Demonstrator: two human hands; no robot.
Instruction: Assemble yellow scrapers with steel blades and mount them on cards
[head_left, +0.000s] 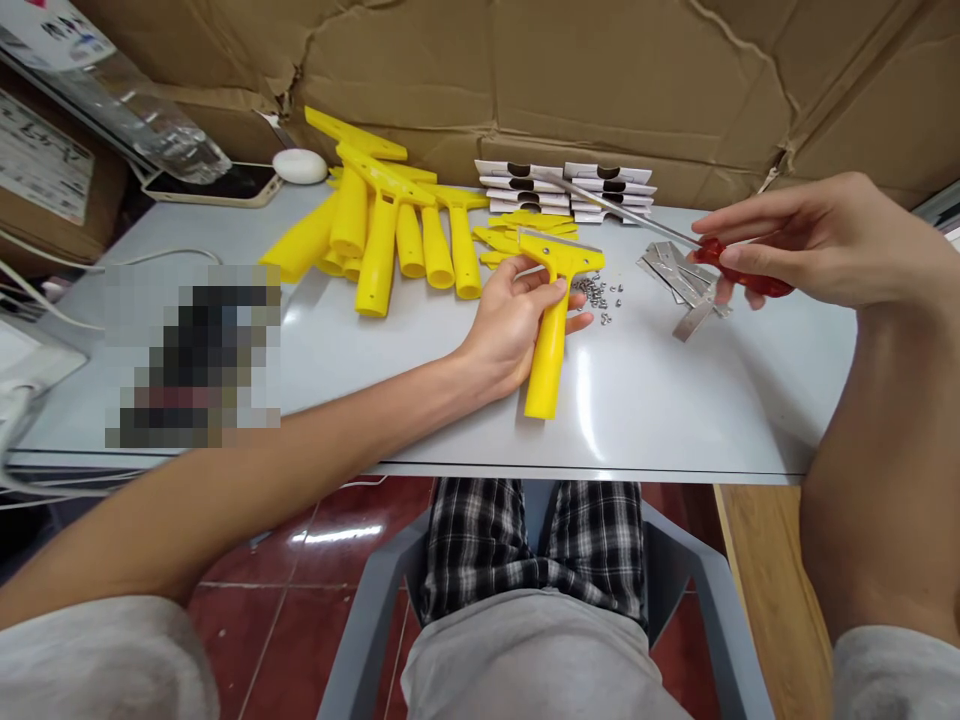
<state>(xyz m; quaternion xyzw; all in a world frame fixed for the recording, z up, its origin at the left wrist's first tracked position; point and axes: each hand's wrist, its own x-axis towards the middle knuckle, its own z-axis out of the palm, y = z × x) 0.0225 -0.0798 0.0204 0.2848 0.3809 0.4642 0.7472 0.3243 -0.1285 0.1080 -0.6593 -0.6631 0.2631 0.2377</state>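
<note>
My left hand [517, 325] is wrapped round a yellow scraper [553, 330], its wide head up and its handle pointing toward me. A thin metal blade edge shows along the top of that head. In my right hand [795, 245] is a screwdriver with a red handle [750, 275]; its long shaft [630, 212] points left, above the table and apart from the scraper. Small screws [596, 292] lie in a loose pile just right of the scraper. Flat metal blades [679, 275] are heaped below the screwdriver. Yellow flat pieces [517, 228] lie behind the scraper.
Several yellow scraper handles [379, 245] are piled at the back left. White packs [607, 185] are stacked against the cardboard [600, 80]. A phone [217, 188], a white oval object [300, 166] and a plastic bottle [142, 110] stand far left, with white cables [161, 258]. A blurred patch covers the left.
</note>
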